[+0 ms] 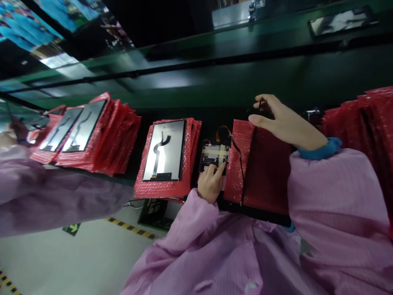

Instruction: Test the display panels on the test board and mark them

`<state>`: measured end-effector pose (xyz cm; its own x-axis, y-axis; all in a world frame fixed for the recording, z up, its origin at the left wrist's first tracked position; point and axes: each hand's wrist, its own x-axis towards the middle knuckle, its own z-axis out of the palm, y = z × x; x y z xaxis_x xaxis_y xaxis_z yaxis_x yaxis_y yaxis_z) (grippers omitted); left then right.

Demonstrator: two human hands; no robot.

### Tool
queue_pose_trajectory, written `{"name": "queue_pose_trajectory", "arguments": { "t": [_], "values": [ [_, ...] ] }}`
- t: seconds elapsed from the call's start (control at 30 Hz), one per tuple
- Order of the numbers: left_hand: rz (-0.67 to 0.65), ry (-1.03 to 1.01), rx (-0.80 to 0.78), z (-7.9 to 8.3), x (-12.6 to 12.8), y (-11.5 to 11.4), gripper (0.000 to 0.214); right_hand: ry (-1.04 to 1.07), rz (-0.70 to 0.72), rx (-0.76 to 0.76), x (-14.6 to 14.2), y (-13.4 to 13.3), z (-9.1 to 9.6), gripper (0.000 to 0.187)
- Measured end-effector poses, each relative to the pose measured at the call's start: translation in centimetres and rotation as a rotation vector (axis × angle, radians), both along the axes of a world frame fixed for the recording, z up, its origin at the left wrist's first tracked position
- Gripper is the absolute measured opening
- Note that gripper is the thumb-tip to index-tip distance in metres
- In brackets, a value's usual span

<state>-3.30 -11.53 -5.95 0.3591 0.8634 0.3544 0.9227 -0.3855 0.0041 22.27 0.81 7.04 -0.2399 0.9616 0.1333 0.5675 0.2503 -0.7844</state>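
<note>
My left hand [211, 180] rests on a small device with an exposed circuit board [211, 157]. Its index finger is stretched onto the board's right side, with the other fingers bent and nothing visible in the hand. Pale tape crosses the board. My right hand [276, 119], wearing a blue wristband [321, 148], is raised above a dark glossy panel [270, 172]. Its fingers curl around a small dark thing I cannot make out. Beside the panel lies red bubble wrap [239, 164], crossed by a thin black cable [238, 151].
Left of the board, a display panel [164, 151] with a black ribbon cable lies on stacked red bubble bags. More panels [84, 127] and bags are farther left, near another person's sleeve [61, 200]. Red bags [350, 127] stand at right. A dark rail [184, 65] runs behind.
</note>
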Motion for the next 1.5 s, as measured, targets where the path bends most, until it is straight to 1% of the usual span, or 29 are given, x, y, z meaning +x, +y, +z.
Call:
{"name": "queue_pose_trajectory", "arguments": {
  "t": [0.1, 0.17, 0.33, 0.47, 0.57, 0.67, 0.77, 0.83, 0.93, 0.97, 1.03, 1.1, 1.17, 1.23, 1.33, 1.43, 1.5],
  "values": [
    [0.003, 0.051, 0.006, 0.0, 0.2, -0.2, 0.039, 0.004, 0.000, 0.005, -0.1, 0.0, -0.1, 0.065],
    [0.016, 0.110, -0.023, 0.1, 0.4, -0.4, 0.040, 0.002, 0.002, 0.009, -0.1, 0.0, -0.2, 0.065],
    [0.017, 0.265, -0.113, 0.9, 1.1, -0.8, 0.045, 0.006, 0.005, -0.015, -0.3, -0.1, 0.1, 0.066],
    [0.026, 0.303, -0.153, 1.6, 1.3, -0.8, 0.047, 0.001, -0.007, -0.042, -0.5, -0.3, 0.5, 0.064],
    [0.000, 0.274, -0.200, 1.9, 1.0, -0.7, 0.044, -0.003, -0.012, -0.051, -0.7, -0.4, 0.7, 0.064],
    [-0.015, 0.233, -0.201, 1.9, 0.6, -0.8, 0.043, -0.001, -0.011, -0.064, -0.7, -0.5, 0.9, 0.067],
    [-0.018, 0.153, -0.151, 1.7, 0.3, -1.0, 0.045, 0.001, -0.010, -0.075, -0.8, -0.5, 0.9, 0.067],
    [-0.071, 0.056, -0.079, 1.3, 0.2, -1.0, 0.046, -0.001, -0.029, -0.069, -0.8, -0.5, 0.7, 0.065],
    [-0.201, -0.083, 0.036, 0.7, 0.1, -1.0, 0.048, -0.009, -0.138, -0.032, -0.7, -0.7, 0.3, 0.058],
    [-0.223, -0.129, 0.064, 0.5, 0.1, -0.9, 0.050, -0.011, -0.183, -0.016, -0.6, -0.9, 0.2, 0.055],
    [-0.228, -0.234, 0.105, 0.2, 0.0, -0.8, 0.052, -0.033, -0.273, 0.011, 0.1, -1.5, 0.3, 0.051],
    [-0.251, -0.295, 0.088, 0.0, -0.1, -0.7, 0.052, -0.087, -0.345, 0.004, 1.2, -2.5, 0.5, 0.051],
    [-0.314, -0.264, 0.020, 0.0, -0.1, -0.6, 0.046, -0.130, -0.383, -0.023, 2.6, -3.6, 0.8, 0.052],
    [-0.362, -0.206, -0.040, -0.1, 0.0, -0.5, 0.040, -0.103, -0.389, -0.055, 4.0, -4.5, 0.9, 0.057],
    [-0.367, -0.170, -0.071, -0.1, 0.3, -0.4, 0.037, 0.059, -0.436, -0.113, 5.1, -5.0, -0.2, 0.067],
    [-0.376, -0.162, -0.075, -0.2, 0.3, -0.3, 0.040, 0.276, -0.485, -0.211, 4.5, -4.2, -2.6, 0.070],
    [-0.395, -0.180, -0.078, -0.2, 0.2, -0.2, 0.042, 0.377, -0.504, -0.276, 3.8, -3.4, -4.5, 0.071]
  ]
}}
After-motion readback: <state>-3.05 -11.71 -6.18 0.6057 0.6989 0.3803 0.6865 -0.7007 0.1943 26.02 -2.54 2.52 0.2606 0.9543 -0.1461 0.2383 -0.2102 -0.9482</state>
